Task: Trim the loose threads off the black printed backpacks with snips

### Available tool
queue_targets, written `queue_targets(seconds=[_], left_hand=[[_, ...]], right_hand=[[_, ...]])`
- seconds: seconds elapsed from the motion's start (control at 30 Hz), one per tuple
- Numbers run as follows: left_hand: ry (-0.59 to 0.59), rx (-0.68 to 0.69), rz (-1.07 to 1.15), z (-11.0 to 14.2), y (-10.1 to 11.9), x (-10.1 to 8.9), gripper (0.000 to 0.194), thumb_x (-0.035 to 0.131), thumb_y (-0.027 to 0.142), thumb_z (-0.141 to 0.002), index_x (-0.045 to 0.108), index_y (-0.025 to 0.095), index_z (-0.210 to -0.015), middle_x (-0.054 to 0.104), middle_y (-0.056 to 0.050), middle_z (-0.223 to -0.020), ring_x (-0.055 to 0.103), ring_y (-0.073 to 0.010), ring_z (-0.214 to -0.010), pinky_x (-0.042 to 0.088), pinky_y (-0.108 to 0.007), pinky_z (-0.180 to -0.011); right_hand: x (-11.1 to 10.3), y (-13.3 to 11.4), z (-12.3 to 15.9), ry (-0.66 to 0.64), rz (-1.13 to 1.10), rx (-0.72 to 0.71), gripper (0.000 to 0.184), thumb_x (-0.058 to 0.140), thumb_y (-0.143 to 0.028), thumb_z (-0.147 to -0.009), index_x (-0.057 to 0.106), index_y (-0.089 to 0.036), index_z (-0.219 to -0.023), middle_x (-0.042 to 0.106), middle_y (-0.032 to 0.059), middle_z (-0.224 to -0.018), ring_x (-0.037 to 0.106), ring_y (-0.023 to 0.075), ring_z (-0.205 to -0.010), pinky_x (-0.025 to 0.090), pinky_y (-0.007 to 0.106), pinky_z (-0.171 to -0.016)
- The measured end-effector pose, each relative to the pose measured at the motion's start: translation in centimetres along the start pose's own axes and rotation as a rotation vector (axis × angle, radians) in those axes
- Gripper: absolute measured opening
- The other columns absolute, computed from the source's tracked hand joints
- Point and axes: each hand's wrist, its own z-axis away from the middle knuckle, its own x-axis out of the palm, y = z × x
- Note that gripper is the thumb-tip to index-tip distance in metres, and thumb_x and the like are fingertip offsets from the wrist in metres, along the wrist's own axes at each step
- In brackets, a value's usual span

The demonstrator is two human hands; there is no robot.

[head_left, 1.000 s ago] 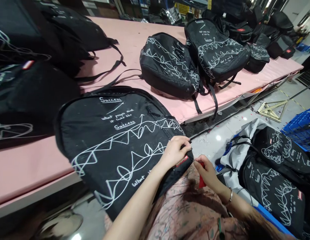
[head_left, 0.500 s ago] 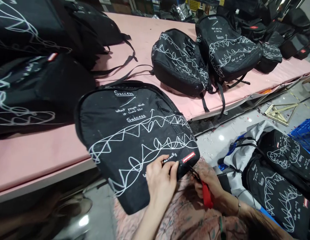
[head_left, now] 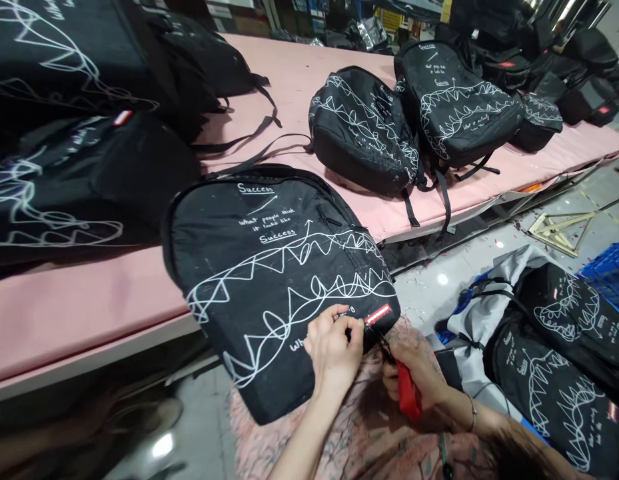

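A black backpack (head_left: pixel 269 267) with white "Success" lettering and zigzag line drawings leans across my lap and the table edge. A small red label (head_left: pixel 378 315) sits near its lower right corner. My left hand (head_left: pixel 334 347) rests on the bag front, thumb and index finger pinched together at the label's left end. Whatever is between those fingertips is too small to make out. In my right hand (head_left: pixel 414 373) are dark-bladed thread snips (head_left: pixel 380 337) with a red strip (head_left: pixel 408 393) hanging from the grip. Their tip points at the bag just below the label.
A pink-covered table (head_left: pixel 269 63) runs behind, carrying several similar black backpacks (head_left: pixel 364 133). More bags (head_left: pixel 549 380) lie in a grey-white sack (head_left: pixel 469 373) at lower right, beside a blue crate (head_left: pixel 606 267). A pale metal frame (head_left: pixel 562 233) stands on the floor.
My left hand has shifted slightly right, closer to the label. The snips' tip has moved up and left toward the left fingertips. The view has shifted a little.
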Motion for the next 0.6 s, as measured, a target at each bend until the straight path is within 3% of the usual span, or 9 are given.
queue_targets(seconds=[0.1, 0.4, 0.6], left_hand=[[-0.025, -0.016, 0.018, 0.0, 0.2, -0.1, 0.024, 0.048, 0.031, -0.081, 0.064, 0.021, -0.067, 0.058, -0.008, -0.112, 0.045, -0.0310, -0.106, 0.036, -0.053, -0.086], [-0.020, 0.010, 0.003, 0.1, 0.3, 0.0, 0.024, 0.047, 0.031, -0.082, 0.063, 0.020, -0.067, 0.057, -0.008, -0.114, 0.044, -0.0298, -0.107, 0.036, -0.050, -0.087], [0.034, 0.061, 0.016, 0.4, 0.1, 0.3, 0.022, 0.047, 0.029, -0.082, 0.061, 0.020, -0.068, 0.058, -0.009, -0.112, 0.045, -0.0298, -0.105, 0.037, -0.049, -0.085]], right_hand=[[-0.1, 0.0, 0.1, -0.085, -0.295, 0.218, 0.034, 0.059, -0.056, -0.071, 0.055, -0.023, -0.071, 0.038, -0.0052, -0.050, 0.025, 0.0082, -0.036, 0.019, 0.023, -0.037], [0.4, -0.2, -1.3, -0.113, -0.460, 0.273, 0.026, 0.052, -0.044, -0.081, 0.056, -0.019, -0.072, 0.032, -0.0068, -0.051, 0.023, 0.0073, -0.040, 0.020, 0.019, -0.040], [0.6, -0.1, -2.1, -0.078, -0.521, 0.310, 0.035, 0.070, -0.047, -0.065, 0.054, -0.017, -0.069, 0.034, -0.0096, -0.047, 0.021, 0.0039, -0.037, 0.020, 0.017, -0.038]])
